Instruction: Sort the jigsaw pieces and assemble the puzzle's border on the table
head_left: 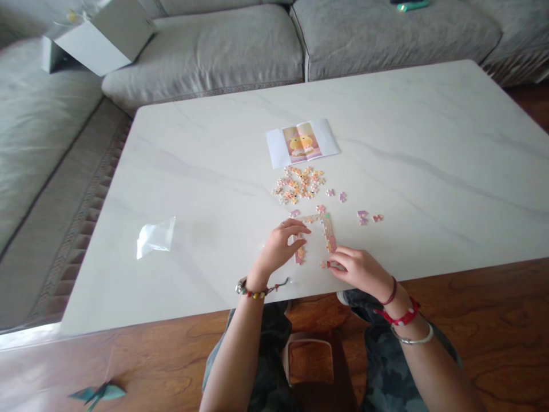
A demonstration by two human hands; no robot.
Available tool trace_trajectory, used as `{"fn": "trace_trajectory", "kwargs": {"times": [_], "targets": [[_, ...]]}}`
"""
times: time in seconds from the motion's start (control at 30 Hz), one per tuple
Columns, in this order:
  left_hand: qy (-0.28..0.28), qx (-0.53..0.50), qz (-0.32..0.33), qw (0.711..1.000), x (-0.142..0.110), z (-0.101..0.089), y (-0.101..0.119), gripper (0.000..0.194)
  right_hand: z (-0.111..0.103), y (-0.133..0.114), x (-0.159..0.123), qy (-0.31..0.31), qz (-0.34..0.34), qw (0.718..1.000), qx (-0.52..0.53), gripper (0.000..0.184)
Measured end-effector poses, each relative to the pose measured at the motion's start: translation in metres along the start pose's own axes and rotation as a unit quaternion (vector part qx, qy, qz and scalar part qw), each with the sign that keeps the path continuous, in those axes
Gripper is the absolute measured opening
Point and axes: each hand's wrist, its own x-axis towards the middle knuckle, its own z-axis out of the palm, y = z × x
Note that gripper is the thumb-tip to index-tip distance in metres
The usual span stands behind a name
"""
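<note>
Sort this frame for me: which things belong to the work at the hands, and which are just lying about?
Part of the work:
left hand
right hand
joined puzzle strip
loose puzzle pieces
picture sheet

Just lying about:
clear plastic bag
white box
teal paper shape

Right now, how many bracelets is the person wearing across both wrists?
4: a beaded bracelet on the left wrist; a thin dark red band, a wide red band and a silver bangle on the right wrist. Others could be hidden under the wrists.
</note>
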Motion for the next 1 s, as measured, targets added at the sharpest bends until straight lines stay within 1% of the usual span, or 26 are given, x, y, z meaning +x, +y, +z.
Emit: {"fn": "trace_trajectory", "kwargs": {"times": [0.07, 0.1, 0.17, 0.23, 0.27, 0.3, 0.33, 0.4, 0.47, 0.5, 0.57, 0.6, 0.73, 0.8, 0.93, 1.0], "targets": [[0.009, 0.001, -0.031, 0.999, -0.004, -0.011, -0.004, 0.018, 0.006, -0.007, 0.005, 0.002, -0.016, 1.000, -0.001, 0.007], [0.002, -0.002, -0.045, 0.999, -0.006, -0.015, -0.006, 0.017, 0.009, -0.011, 0.008, 0.004, -0.019, 1.000, -0.001, 0.006], [-0.044, -0.027, -0.067, 0.996, -0.010, -0.019, -0.006, 0.015, 0.016, -0.017, 0.014, 0.010, -0.010, 1.000, 0.000, 0.006], [-0.112, -0.069, -0.084, 0.988, -0.014, -0.020, -0.005, 0.013, 0.022, -0.022, 0.020, 0.019, 0.022, 1.000, -0.004, 0.006], [-0.139, -0.087, -0.092, 0.982, -0.016, -0.020, -0.005, 0.012, 0.024, -0.023, 0.022, 0.020, 0.040, 0.999, -0.010, 0.006], [-0.153, -0.098, -0.100, 0.978, -0.018, -0.021, -0.005, 0.012, 0.025, -0.025, 0.024, 0.015, 0.055, 0.998, -0.015, 0.006], [-0.151, -0.101, -0.110, 0.977, -0.020, -0.022, -0.005, 0.012, 0.026, -0.026, 0.025, 0.006, 0.064, 0.998, -0.018, 0.006], [-0.114, -0.084, -0.137, 0.980, -0.024, -0.024, -0.009, 0.011, 0.026, -0.027, 0.028, -0.014, 0.066, 0.998, -0.002, 0.007], [-0.076, -0.059, -0.157, 0.983, -0.027, -0.028, -0.014, 0.010, 0.024, -0.027, 0.029, -0.022, 0.049, 0.998, 0.030, 0.007], [-0.068, -0.048, -0.159, 0.984, -0.029, -0.029, -0.017, 0.010, 0.023, -0.027, 0.030, -0.021, 0.038, 0.998, 0.042, 0.012], [-0.068, -0.030, -0.146, 0.986, -0.031, -0.030, -0.021, 0.011, 0.021, -0.026, 0.030, -0.020, 0.017, 0.998, 0.054, 0.023], [-0.070, -0.022, -0.133, 0.988, -0.032, -0.029, -0.022, 0.012, 0.021, -0.025, 0.031, -0.020, 0.010, 0.998, 0.055, 0.023], [-0.072, 0.017, -0.069, 0.995, -0.031, -0.021, -0.021, 0.018, 0.022, -0.023, 0.032, -0.014, 0.016, 0.997, 0.075, 0.012], [-0.080, 0.033, -0.045, 0.995, -0.030, -0.016, -0.018, 0.019, 0.022, -0.023, 0.032, -0.009, 0.027, 0.994, 0.101, 0.012], [-0.084, 0.059, -0.027, 0.994, -0.028, -0.011, -0.015, 0.014, 0.020, -0.027, 0.034, -0.005, 0.056, 0.984, 0.171, 0.010], [-0.083, 0.062, -0.026, 0.994, -0.028, -0.010, -0.014, 0.015, 0.019, -0.030, 0.034, -0.003, 0.060, 0.976, 0.208, 0.012]]}}
